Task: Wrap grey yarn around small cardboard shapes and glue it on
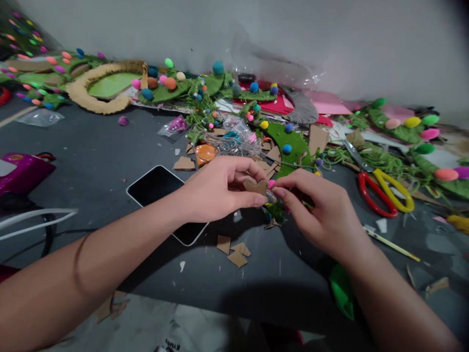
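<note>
My left hand (223,190) is closed around a small brown cardboard piece (256,187) with a notched upper edge, held between thumb and fingers. Close on its right, my right hand (318,210) pinches at a small bright pink bit (271,184) beside the cardboard; exactly what the fingertips grip is too small to tell. Just below the fingertips lies a green tuft with dark pompoms (275,213). A phone with a black screen (154,188) lies partly under my left wrist.
Red- and yellow-handled scissors (377,193) and a pale pencil (392,243) lie right. Cardboard scraps (238,258) sit near the front. Green pompom decorations (289,146) and a tan ring (82,93) line the back. A purple tool (27,171) stands left.
</note>
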Tool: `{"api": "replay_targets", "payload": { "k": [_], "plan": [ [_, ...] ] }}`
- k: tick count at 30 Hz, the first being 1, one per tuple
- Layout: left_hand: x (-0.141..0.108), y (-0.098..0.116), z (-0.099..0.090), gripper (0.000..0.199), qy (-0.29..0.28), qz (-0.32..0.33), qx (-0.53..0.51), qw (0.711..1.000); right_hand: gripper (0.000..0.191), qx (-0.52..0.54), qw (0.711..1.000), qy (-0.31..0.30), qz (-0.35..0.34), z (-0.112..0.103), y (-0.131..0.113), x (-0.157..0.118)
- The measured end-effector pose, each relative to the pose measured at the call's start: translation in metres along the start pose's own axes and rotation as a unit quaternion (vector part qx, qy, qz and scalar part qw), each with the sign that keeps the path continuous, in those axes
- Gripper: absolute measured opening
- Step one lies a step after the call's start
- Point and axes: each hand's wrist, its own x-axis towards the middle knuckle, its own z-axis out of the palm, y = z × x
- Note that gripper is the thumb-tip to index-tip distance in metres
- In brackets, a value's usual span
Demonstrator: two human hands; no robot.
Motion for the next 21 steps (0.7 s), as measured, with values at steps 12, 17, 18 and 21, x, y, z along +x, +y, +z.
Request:
{"api": "replay_targets", "payload": {
  "k": [12, 17, 18, 21],
  "plan": [
    [0.0035, -0.0034, 0.0038, 0.023, 0.032, 0.029, -0.102, 0.994, 0.008, 0.070, 0.996, 0.010, 0.046, 0.0081, -0.0045, -0.0009],
    [0.0038, -0.0044, 0.0067, 0.024, 0.063, 0.002, -0.111, 0.992, 0.011, 0.078, 0.995, 0.006, 0.062, 0.0085, -0.0080, -0.0003],
    [0.0037, -0.0034, 0.0071, 0.024, 0.072, 0.000, -0.102, 0.992, 0.010, 0.078, 0.995, 0.004, 0.060, 0.0084, -0.0090, -0.0003],
    [0.0031, -0.0009, 0.0081, 0.023, 0.101, 0.006, -0.050, 0.994, 0.008, 0.057, 0.998, -0.002, 0.033, 0.0094, -0.0101, -0.0013]
  ]
}}
